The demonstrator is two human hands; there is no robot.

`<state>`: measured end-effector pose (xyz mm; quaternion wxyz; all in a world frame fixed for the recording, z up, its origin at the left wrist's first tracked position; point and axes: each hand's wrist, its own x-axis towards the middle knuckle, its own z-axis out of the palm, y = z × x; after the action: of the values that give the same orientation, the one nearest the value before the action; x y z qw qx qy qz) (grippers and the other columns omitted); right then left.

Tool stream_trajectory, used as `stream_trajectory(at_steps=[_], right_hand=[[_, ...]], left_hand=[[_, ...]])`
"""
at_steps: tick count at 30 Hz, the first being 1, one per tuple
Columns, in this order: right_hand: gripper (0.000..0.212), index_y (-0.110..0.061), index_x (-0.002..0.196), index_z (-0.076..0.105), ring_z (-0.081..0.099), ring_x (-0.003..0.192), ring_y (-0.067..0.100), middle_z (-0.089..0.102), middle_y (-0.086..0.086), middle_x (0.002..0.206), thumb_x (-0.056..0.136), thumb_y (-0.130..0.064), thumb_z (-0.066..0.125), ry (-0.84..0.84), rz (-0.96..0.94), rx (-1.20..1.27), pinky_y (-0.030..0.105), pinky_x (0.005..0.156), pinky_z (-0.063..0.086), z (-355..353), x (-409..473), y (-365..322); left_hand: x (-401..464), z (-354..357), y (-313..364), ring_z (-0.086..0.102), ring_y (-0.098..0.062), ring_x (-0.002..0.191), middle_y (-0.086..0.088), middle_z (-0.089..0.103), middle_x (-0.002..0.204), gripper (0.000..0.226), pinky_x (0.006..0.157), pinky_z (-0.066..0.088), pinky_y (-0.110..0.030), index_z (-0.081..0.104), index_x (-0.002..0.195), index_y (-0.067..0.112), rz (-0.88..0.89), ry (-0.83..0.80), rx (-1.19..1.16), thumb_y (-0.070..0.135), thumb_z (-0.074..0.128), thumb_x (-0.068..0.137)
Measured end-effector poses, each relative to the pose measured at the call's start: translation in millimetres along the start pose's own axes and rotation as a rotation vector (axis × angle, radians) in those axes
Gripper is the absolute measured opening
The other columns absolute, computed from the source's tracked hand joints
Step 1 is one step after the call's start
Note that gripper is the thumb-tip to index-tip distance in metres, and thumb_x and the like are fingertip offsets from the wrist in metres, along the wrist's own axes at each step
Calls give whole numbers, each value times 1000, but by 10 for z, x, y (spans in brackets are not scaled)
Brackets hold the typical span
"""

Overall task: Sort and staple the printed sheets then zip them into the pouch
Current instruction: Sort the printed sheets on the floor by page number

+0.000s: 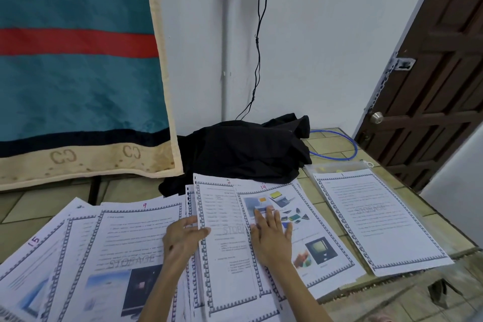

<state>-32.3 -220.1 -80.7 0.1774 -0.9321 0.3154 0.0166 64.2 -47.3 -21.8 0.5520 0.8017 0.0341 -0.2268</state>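
Sorting by number, we pinch sheet 2 (pixel 222 227) with our left hand (pixel 183 239); right hand (pixel 271 235) flat on sheet 14 (pixel 300 232); slide it toward three o'clock, onto sheet 1 (pixel 379 222).

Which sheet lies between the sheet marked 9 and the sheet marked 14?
In the head view, sheet 2 lies between sheet 9 and sheet 14. The left hand grips its left edge.
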Motion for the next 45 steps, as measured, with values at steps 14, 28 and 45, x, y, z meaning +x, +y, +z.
stream_trajectory(at_steps=[14, 28, 45], right_hand=[[30, -27, 115, 65, 50, 116, 15, 54, -3, 134, 91, -22, 47, 48, -15, 317, 31, 92, 37, -343, 182, 210], [31, -5, 120, 56, 48, 113, 33, 54, 16, 121, 94, -14, 43, 134, 330, 129, 40, 89, 44, -993, 94, 1482], [42, -16, 50, 21, 19, 45, 13, 20, 0, 49, 82, 3, 41, 125, 190, 558, 19, 34, 11, -1148, 264, 688]], left_hand=[[-395, -865, 1071, 62, -25, 95, -3, 67, 105, 23, 90, 48, -44, 59, 113, 29, 593, 231, 81, 19, 53, 93], [33, 1236, 295, 59, -34, 108, -20, 58, 125, 33, 95, 45, -41, 53, 126, -1, 170, -361, -74, -2, 49, 93], [161, 1375, 130, 60, -33, 102, -20, 60, 120, 29, 88, 49, -39, 54, 123, -4, -51, -379, -221, 3, 48, 95]])
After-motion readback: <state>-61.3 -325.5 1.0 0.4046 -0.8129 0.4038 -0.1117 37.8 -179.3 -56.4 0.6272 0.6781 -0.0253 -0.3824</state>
